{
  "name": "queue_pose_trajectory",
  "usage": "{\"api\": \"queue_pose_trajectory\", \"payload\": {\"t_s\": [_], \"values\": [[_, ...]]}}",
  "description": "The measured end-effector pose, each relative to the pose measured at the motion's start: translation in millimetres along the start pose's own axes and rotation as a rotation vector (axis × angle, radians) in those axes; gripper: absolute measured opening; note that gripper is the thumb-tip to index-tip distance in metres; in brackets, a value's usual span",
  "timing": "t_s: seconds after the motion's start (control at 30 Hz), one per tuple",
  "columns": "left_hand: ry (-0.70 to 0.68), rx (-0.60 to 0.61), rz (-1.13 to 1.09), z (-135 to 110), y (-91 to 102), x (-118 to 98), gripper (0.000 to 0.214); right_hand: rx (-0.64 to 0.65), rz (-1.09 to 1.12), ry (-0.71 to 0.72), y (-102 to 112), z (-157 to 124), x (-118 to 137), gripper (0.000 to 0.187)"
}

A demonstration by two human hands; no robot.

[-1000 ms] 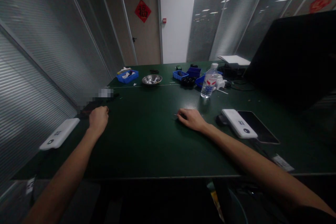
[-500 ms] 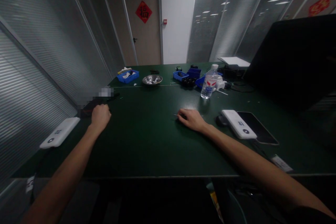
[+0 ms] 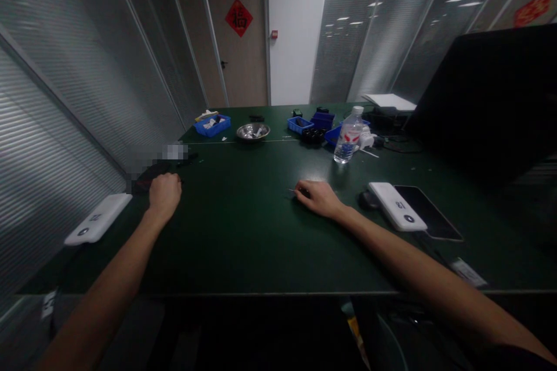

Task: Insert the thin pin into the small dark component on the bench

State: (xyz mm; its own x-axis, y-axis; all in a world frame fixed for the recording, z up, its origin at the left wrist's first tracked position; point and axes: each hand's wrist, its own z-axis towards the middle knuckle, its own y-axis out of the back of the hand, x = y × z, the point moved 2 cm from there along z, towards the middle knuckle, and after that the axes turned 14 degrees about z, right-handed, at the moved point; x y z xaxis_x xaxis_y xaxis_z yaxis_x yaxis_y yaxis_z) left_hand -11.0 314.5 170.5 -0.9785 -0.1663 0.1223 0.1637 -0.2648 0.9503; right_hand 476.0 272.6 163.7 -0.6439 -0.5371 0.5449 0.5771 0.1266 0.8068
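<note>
silvery sliver (image 3: 291, 190), jutting leftward, pinched in right hand (image 3: 319, 197)

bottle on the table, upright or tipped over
Upright: the bottle stands on its base on the green table, cap at the top.

Green bench (image 3: 243, 237). Far end: 1 steel bowl (image 3: 249, 139), white scraps (image 3: 258, 133) inside. To its left, 1 blue tray (image 3: 216, 129) holding small bits (image 3: 211, 123). Right of the bowl, 1 clear bottle (image 3: 348, 138), upright, white cap. Near right: 1 white power bank (image 3: 394, 203) just beside a dark phone (image 3: 429, 208). Beyond, a shut door (image 3: 246, 75), 1 red diamond sign (image 3: 239, 18).
</note>
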Motion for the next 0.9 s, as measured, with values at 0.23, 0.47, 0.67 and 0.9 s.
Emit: {"api": "queue_pose_trajectory", "payload": {"t_s": [0.23, 0.47, 0.67, 0.9], "values": [[-0.07, -0.025, 0.253, 1.4, -0.1, -1.6, 0.032, -0.005, -0.01, -0.006, 0.3, -0.5, 1.3, 0.024], [-0.083, -0.008, 0.2, 4.2, 1.1, 4.4, 0.033, -0.005, -0.01, -0.004, 0.4, 0.1, 1.5, 0.024], [-0.284, 0.067, -0.069, -17.6, 42.3, -60.2, 0.031, 0.005, -0.011, -0.006, 0.1, 0.0, -1.5, 0.025], [-0.864, -0.023, -0.383, -90.0, 81.3, -213.3, 0.02, -0.018, -0.029, 0.01, -1.2, -0.2, -0.9, 0.024]]}}
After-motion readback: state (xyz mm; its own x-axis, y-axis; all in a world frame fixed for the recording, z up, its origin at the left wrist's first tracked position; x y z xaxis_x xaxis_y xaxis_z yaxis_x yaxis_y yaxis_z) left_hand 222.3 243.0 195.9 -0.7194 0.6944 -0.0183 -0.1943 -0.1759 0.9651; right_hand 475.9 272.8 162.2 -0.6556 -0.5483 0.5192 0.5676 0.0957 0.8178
